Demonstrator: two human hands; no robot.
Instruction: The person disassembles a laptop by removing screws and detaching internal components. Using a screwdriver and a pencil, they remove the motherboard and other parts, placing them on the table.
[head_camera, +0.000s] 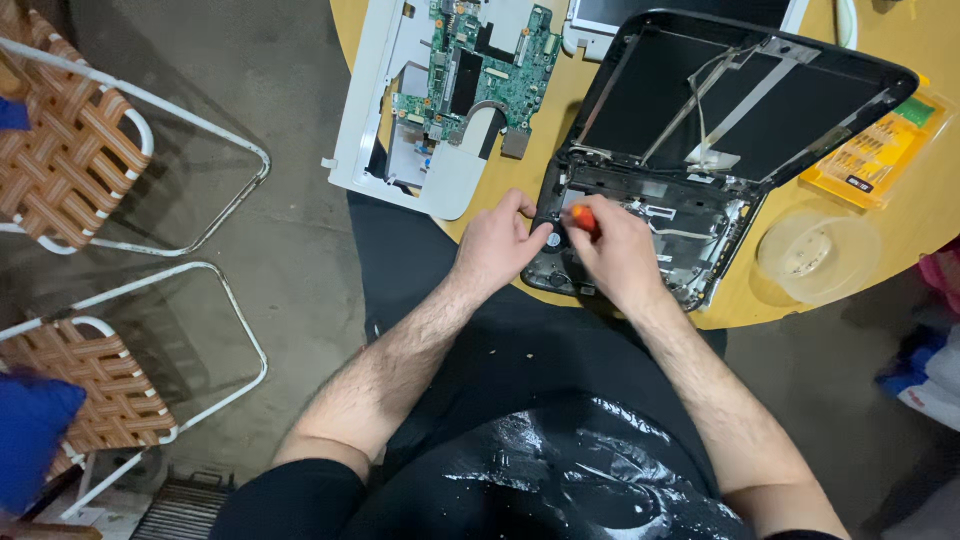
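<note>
A stripped black laptop shell (700, 120) lies open on the round yellow table (730, 305), its lid panel bare and its base full of brackets and cables. My right hand (612, 252) is closed around a screwdriver with an orange handle (584, 217), held over the near left corner of the base. My left hand (497, 243) rests against that same corner, its fingers touching the black edge beside the screwdriver tip.
A green circuit board (480, 70) lies on a white laptop cover (375, 110) at the table's left. A yellow bit case (878, 150) and a clear round lid (818, 255) sit to the right. Two woven folding chairs (70, 160) stand on the concrete floor at left.
</note>
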